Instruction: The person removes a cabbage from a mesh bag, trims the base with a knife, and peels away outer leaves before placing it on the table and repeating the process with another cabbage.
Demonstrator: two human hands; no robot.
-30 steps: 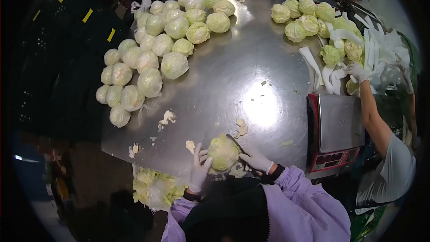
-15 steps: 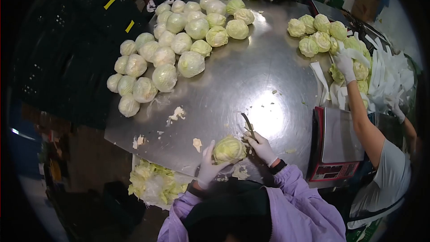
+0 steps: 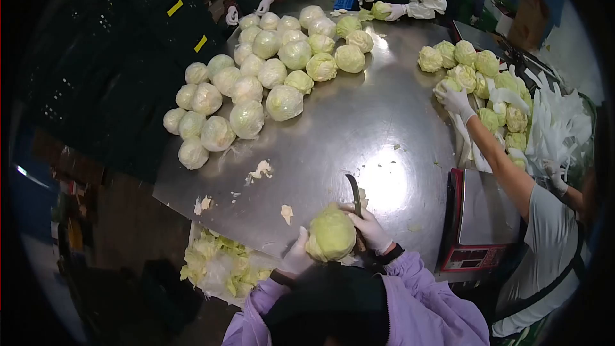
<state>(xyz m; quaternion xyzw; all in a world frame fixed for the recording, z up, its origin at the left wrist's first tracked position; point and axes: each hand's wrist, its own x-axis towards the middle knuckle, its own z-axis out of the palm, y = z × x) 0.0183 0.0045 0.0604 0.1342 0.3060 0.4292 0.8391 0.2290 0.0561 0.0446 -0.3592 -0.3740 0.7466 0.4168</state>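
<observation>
Left hand: The white-gloved left hand (image 3: 298, 257) is clamped on the near left side of a round pale-green cabbage head (image 3: 331, 236).
Right hand: The white-gloved right hand (image 3: 370, 229) is closed around the handle of a dark-bladed knife (image 3: 353, 193). The blade points away from the person, just past the cabbage head's right side.
Cabbage: The cabbage head sits between the two hands at the near edge of a shiny steel bench (image 3: 359, 122). Whether it rests on the metal cannot be told.
Scraps: Pale cabbage scraps (image 3: 286, 213) lie on the bench just beyond the left hand.
Trimmings: A heap of loose green leaves (image 3: 218, 263) sits below the bench edge, left of the left hand.
Stock: A large pile of whole cabbages (image 3: 256, 83) fills the bench well beyond the left hand.
Scale: A red weighing scale with a steel pan (image 3: 487, 205) stands right of the right hand.
Co-worker: A co-worker's gloved hand (image 3: 455, 99) touches a smaller cluster of greener cabbages (image 3: 474, 67), well beyond the right hand.
</observation>
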